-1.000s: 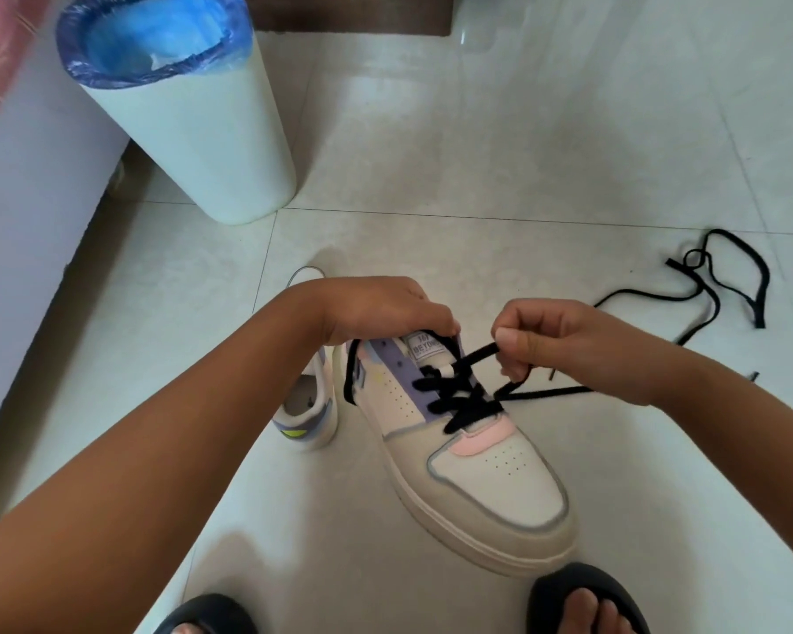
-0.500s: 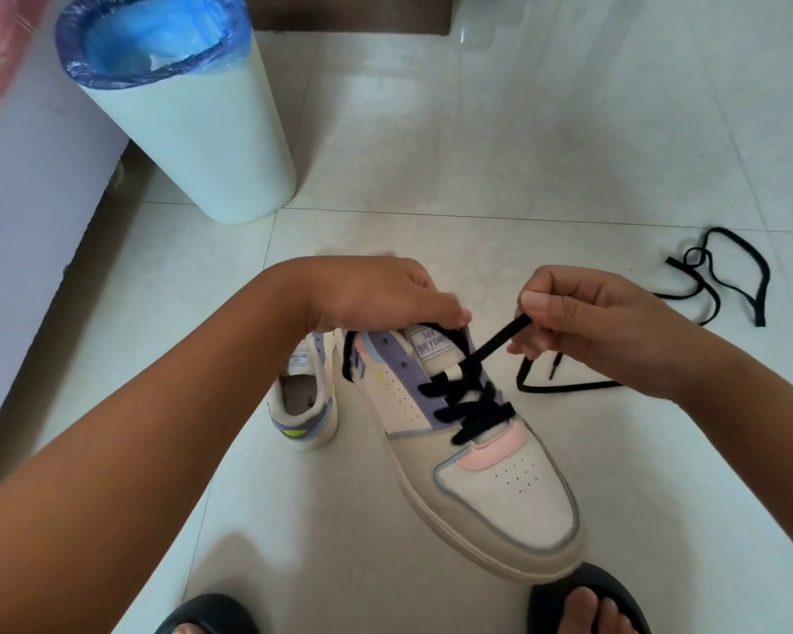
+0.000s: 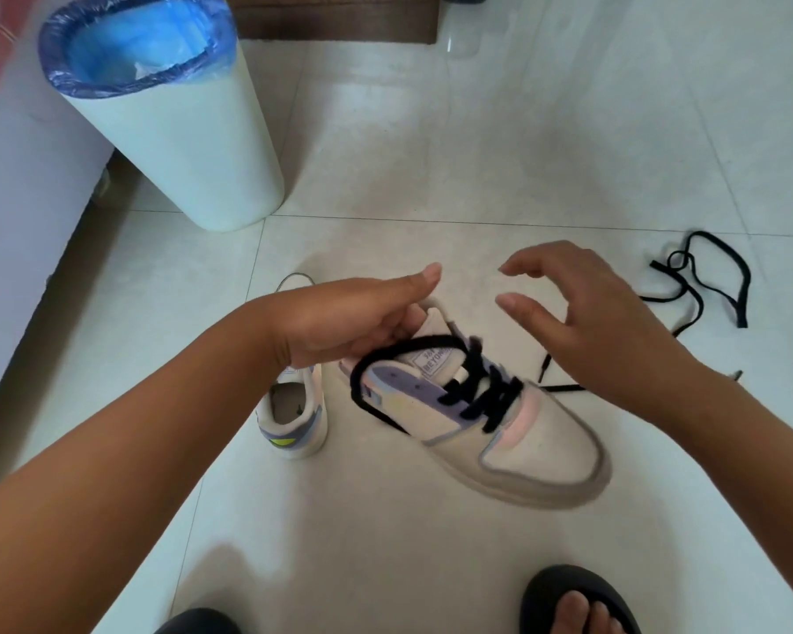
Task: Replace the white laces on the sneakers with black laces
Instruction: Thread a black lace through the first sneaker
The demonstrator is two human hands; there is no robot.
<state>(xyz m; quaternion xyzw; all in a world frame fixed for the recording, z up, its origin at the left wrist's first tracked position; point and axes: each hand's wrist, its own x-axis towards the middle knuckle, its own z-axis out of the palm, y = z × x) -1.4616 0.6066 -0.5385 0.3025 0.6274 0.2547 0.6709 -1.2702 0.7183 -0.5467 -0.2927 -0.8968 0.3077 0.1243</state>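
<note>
A cream, purple and pink sneaker (image 3: 536, 446) lies on the tiled floor, toe pointing toward the lower right. A black lace (image 3: 481, 391) crosses several of its eyelets, with a loop hanging over the near side. One loose end (image 3: 563, 387) trails on the floor to the right. My left hand (image 3: 358, 322) grips the sneaker at its heel collar, thumb stretched out. My right hand (image 3: 582, 313) hovers just above the tongue with its fingers spread, holding nothing. A second sneaker (image 3: 294, 414) without a lace stands to the left. Another black lace (image 3: 705, 286) lies tangled at the far right.
A white bin (image 3: 179, 130) with a blue liner stands at the back left beside a white wall. A brown wooden edge (image 3: 339, 20) runs along the top. My feet in black slippers (image 3: 573, 601) are at the bottom edge.
My right hand let go of the black lace end it was pulling and opened above the shoe. The lace end dropped to the floor. The left hand kept its hold on the sneaker.
</note>
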